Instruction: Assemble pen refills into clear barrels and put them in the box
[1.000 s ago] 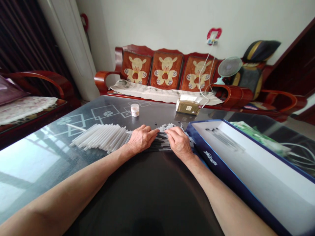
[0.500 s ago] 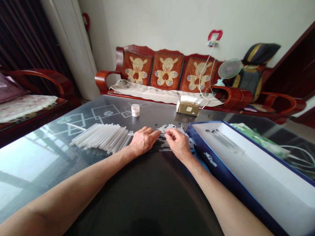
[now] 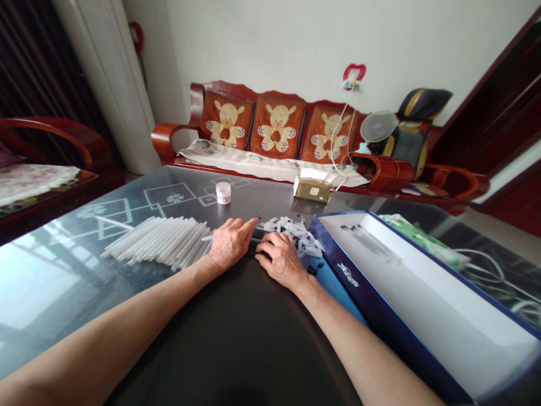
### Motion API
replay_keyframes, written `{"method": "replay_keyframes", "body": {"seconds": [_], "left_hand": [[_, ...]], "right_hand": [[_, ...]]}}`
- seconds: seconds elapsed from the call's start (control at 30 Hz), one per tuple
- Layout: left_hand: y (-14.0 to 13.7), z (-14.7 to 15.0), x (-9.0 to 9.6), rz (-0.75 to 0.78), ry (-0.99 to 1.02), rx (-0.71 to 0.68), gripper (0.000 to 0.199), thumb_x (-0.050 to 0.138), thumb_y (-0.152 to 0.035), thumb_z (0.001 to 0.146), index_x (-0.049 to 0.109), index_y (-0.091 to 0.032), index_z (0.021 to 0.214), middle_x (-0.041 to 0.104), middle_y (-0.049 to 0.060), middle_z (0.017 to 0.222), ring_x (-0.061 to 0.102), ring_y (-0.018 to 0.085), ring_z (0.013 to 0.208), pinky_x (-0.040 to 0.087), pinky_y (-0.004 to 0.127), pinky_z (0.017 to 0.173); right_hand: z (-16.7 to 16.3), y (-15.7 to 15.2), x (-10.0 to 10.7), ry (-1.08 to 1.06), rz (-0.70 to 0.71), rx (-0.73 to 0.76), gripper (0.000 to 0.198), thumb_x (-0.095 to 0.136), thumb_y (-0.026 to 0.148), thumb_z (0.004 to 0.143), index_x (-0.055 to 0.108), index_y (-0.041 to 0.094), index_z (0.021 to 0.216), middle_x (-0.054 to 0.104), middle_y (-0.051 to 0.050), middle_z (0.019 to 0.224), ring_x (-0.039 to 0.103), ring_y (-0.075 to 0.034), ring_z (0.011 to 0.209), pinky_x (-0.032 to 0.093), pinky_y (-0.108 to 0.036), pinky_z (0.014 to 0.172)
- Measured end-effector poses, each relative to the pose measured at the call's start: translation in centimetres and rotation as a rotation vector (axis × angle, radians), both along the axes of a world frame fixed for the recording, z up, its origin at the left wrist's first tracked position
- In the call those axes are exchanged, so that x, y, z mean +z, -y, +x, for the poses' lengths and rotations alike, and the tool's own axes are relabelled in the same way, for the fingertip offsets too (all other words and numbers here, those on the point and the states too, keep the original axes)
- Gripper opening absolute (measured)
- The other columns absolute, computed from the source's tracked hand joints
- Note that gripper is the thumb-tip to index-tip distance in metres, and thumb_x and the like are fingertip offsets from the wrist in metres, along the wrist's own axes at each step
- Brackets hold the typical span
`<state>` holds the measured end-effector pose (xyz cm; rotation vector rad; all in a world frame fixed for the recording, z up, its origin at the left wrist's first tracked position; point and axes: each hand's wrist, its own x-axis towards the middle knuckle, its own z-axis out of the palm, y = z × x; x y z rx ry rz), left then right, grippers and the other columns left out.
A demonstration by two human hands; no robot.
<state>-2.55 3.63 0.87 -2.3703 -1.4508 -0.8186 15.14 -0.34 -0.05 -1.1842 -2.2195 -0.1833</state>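
Note:
My left hand [image 3: 231, 243] is closed around a white pen barrel [image 3: 207, 238], whose pointed end sticks out to the left. A small black piece [image 3: 259, 217] shows by its index fingertip. Close beside it, my right hand [image 3: 279, 258] reaches down with bent fingers onto the dark thin rods [image 3: 252, 248]; what its fingertips pinch is hidden. Behind the right hand lies a heap of small white clip-like pieces [image 3: 291, 227]. Left of my hands, many white pen barrels [image 3: 163, 242] lie side by side.
A long blue box [image 3: 333, 265] with a white inside stands at the right, holding several pens [image 3: 369, 242]. Farther back are a small round tub [image 3: 223, 193] and a tissue box [image 3: 313, 189]. A green plastic packet [image 3: 422, 239] lies beyond the blue box.
My right hand has moved left and down from the white pieces to the dark rods. My left hand keeps the white barrel. The view has shifted slightly to the right.

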Motion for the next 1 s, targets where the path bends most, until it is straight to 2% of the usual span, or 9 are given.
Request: {"method": "replay_keyframes", "body": {"seconds": [0.2,0.37,0.57,0.7,0.77,0.83,0.9,1.0], "left_hand": [[0.0,0.1,-0.2,-0.008,-0.069,-0.030,0.042,0.035,-0.028,0.097,0.051,-0.031,0.135,0.059,0.006,0.082,0.055,0.019,0.081,0.042,0.026,0.066],[-0.2,0.0,-0.3,-0.001,-0.094,-0.066,0.046,0.035,-0.020,0.095,0.050,-0.034,0.136,0.059,0.006,0.088,0.056,0.018,0.080,0.042,0.026,0.066],[0.0,0.4,0.0,0.000,-0.050,-0.060,0.037,0.035,-0.024,0.097,0.058,-0.030,0.125,0.058,0.007,0.090,0.056,0.019,0.082,0.041,0.026,0.065],[0.3,0.8,0.2,0.025,-0.063,-0.093,0.036,0.031,-0.037,0.100,0.065,-0.026,0.105,0.059,0.006,0.086,0.055,0.018,0.079,0.040,0.027,0.065],[0.4,0.9,0.2,0.041,-0.076,-0.120,0.039,0.031,-0.042,0.099,0.066,-0.023,0.096,0.060,0.006,0.085,0.055,0.018,0.077,0.040,0.027,0.066],[0.4,0.9,0.0,0.071,-0.081,-0.152,0.039,0.033,-0.042,0.099,0.065,-0.022,0.091,0.060,0.005,0.082,0.055,0.017,0.076,0.040,0.028,0.066],[0.5,0.8,-0.2,0.108,-0.085,-0.185,0.037,0.034,-0.039,0.098,0.065,-0.020,0.088,0.060,0.005,0.080,0.055,0.017,0.074,0.040,0.028,0.066],[0.4,0.7,-0.6,0.155,-0.084,-0.227,0.030,0.038,-0.032,0.096,0.064,-0.020,0.090,0.060,0.004,0.078,0.054,0.017,0.073,0.040,0.029,0.067]], "right_hand": [[-0.3,-0.3,-0.2,-0.004,0.015,-0.039,0.009,0.068,0.026,0.082,0.069,0.023,0.090,0.064,-0.006,0.101,0.056,-0.023,0.097,0.041,-0.040,0.087],[-0.4,0.2,0.1,-0.015,0.033,-0.052,0.019,0.068,0.030,0.081,0.067,0.021,0.098,0.065,-0.007,0.103,0.056,-0.025,0.098,0.041,-0.041,0.088],[1.1,0.2,1.1,-0.090,0.122,-0.074,0.017,0.052,0.023,0.090,0.066,0.021,0.099,0.066,-0.007,0.100,0.058,-0.022,0.098,0.042,-0.038,0.091],[4.3,-0.8,2.4,-0.180,0.179,-0.244,0.021,0.048,0.018,0.088,0.068,0.018,0.094,0.067,-0.008,0.093,0.060,-0.021,0.090,0.045,-0.035,0.086],[5.9,-1.1,3.2,-0.185,0.096,-0.344,0.019,0.052,0.016,0.083,0.069,0.018,0.089,0.067,-0.007,0.087,0.061,-0.020,0.082,0.047,-0.032,0.080],[6.9,-1.0,4.2,-0.155,-0.068,-0.370,0.015,0.056,0.015,0.078,0.070,0.019,0.083,0.066,-0.005,0.080,0.061,-0.018,0.073,0.046,-0.029,0.073],[7.3,-0.6,5.1,-0.112,-0.233,-0.313,0.014,0.058,0.015,0.075,0.070,0.020,0.080,0.067,-0.003,0.077,0.060,-0.015,0.068,0.045,-0.026,0.068],[7.0,0.2,6.1,-0.086,-0.369,-0.206,0.015,0.058,0.014,0.073,0.070,0.019,0.080,0.068,-0.001,0.076,0.060,-0.013,0.067,0.043,-0.023,0.066]]}}
